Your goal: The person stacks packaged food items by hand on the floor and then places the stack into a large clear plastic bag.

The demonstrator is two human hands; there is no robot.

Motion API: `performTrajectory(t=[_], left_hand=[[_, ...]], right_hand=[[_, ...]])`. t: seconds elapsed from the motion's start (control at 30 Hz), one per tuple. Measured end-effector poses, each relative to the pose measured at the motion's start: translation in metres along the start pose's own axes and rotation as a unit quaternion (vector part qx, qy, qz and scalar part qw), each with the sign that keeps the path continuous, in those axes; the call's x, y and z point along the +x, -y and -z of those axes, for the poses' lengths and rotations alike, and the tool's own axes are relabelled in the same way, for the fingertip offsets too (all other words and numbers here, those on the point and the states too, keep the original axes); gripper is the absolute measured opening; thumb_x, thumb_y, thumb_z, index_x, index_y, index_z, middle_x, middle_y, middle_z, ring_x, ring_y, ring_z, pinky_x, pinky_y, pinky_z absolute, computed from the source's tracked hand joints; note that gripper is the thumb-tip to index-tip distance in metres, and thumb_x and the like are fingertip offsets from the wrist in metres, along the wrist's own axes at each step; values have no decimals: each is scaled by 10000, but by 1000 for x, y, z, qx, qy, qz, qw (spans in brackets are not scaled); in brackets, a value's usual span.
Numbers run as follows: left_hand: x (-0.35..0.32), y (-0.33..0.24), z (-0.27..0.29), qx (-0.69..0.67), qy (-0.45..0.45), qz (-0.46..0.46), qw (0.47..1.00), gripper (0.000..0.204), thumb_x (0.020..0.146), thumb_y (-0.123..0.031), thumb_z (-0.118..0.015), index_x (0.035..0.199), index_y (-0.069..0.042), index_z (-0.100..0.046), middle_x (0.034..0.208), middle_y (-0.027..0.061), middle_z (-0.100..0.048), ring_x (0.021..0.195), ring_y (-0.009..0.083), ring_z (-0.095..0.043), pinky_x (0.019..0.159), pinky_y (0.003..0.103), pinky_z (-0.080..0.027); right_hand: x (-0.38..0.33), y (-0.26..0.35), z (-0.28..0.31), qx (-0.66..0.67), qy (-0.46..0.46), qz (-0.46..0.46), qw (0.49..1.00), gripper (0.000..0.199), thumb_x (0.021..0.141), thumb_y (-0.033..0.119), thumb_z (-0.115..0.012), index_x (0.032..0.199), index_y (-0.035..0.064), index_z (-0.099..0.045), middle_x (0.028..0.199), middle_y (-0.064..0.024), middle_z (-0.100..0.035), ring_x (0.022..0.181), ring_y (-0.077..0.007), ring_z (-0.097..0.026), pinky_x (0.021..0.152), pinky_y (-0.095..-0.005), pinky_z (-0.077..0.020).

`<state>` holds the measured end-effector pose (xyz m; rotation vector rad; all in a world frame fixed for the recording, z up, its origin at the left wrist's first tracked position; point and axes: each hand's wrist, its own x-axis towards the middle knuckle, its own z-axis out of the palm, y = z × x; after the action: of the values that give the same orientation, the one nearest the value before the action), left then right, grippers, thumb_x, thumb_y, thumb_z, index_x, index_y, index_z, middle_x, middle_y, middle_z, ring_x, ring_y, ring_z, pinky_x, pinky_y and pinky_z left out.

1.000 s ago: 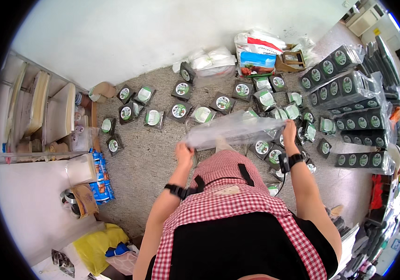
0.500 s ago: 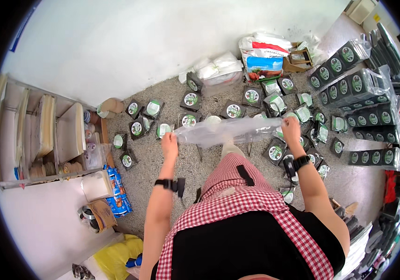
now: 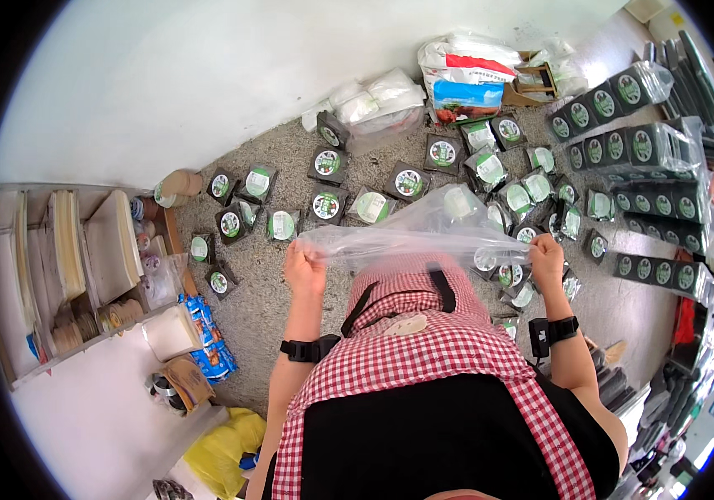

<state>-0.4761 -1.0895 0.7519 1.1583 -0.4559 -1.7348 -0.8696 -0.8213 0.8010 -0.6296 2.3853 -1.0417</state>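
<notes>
A clear plastic bag (image 3: 419,237) is stretched sideways in front of my apron. My left hand (image 3: 304,268) is closed on one end of its edge, and my right hand (image 3: 545,262) pinches the other end. Part of the bag billows out towards the far side. Behind and beneath it, several small square dark packs with round green and white labels lie on the floor; one labelled pack (image 3: 327,204) is just beyond my left hand. Others show blurred through the film.
Rows of the same packs in clear bags (image 3: 632,146) stand at the right. A printed white, red and blue sack (image 3: 467,96) and white bags (image 3: 378,104) lie by the wall. Shelving (image 3: 90,333) stands at the left, near a blue package (image 3: 207,333) and yellow bag (image 3: 222,454).
The bag has come closer to my body, and its far side has billowed open. My right hand has moved slightly right and nearer; both hands keep hold of the edge.
</notes>
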Motion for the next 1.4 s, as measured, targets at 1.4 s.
performTrajectory(t=[1.4], left_hand=[[6, -3, -4, 676, -27, -173, 716, 250, 875, -291, -521, 950, -60, -581, 754, 165, -618, 691, 353, -582, 628, 439, -431]], right_hand=[[39, -5, -80, -53, -39, -34, 997, 229, 804, 145, -591, 990, 11, -580, 656, -113, -582, 610, -243, -551, 606, -345, -436]])
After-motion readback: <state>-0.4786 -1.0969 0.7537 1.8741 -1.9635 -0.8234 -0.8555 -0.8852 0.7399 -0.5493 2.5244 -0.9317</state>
